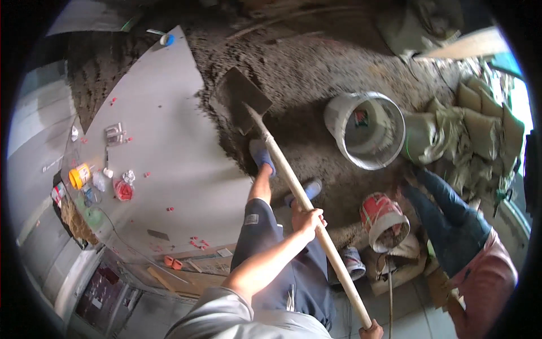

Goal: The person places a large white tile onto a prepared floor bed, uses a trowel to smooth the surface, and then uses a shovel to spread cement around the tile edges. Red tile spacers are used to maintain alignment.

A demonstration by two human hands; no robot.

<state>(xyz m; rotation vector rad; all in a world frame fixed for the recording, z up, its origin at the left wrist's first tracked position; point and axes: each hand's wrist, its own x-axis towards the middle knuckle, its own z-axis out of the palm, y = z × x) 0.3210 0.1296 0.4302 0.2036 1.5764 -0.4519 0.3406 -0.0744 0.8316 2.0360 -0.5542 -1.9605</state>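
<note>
Wooden shovel handle (305, 198) ran through the clenched left hand (307, 219) at mid-frame; the right hand (372, 330) gripped its end at the lower edge. Above the fingers, the shovel blade (241, 97) rested on dark mortar (316, 73) in the upper centre, beside grey tile (164, 130) and a white bucket (366, 130).
</note>
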